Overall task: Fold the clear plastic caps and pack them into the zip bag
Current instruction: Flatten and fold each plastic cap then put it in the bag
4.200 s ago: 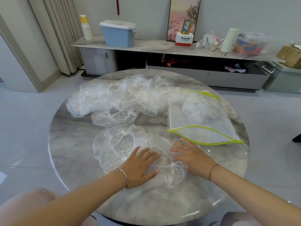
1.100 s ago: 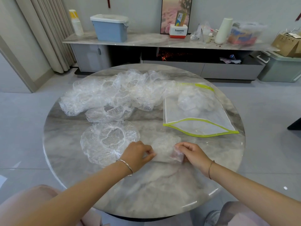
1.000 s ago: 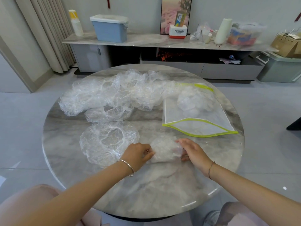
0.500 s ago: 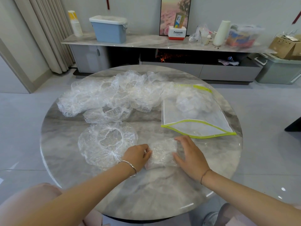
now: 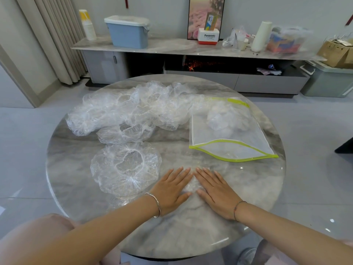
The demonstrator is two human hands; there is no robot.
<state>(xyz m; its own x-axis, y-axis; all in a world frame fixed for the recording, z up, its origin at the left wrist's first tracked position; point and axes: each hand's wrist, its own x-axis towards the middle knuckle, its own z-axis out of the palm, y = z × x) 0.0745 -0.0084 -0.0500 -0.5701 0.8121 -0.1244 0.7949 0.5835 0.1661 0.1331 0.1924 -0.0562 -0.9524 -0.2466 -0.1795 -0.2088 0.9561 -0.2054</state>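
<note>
A small folded clear plastic cap [image 5: 192, 185] lies on the round marble table [image 5: 191, 232], mostly hidden under my hands. My left hand [image 5: 172, 190] and my right hand [image 5: 215, 190] lie flat side by side and press down on it with straight fingers. Left of my hands a clear cap [image 5: 125, 167] lies spread open. A heap of several more caps [image 5: 133, 109] stretches across the far side of the table. The zip bag [image 5: 231, 138], mesh with a yellow-green edge, lies at the right with its mouth open toward me and folded caps inside.
Beyond the table stands a long low cabinet [image 5: 191, 52] with a blue lidded bin [image 5: 128, 32], a white roll [image 5: 261, 36] and other clutter. A curtain [image 5: 51, 39] hangs at the far left. A grey bin [image 5: 328, 81] sits on the floor at the right.
My hands went from pinching and folding the cap to lying flat on it. The cap has become a small packet under both palms.
</note>
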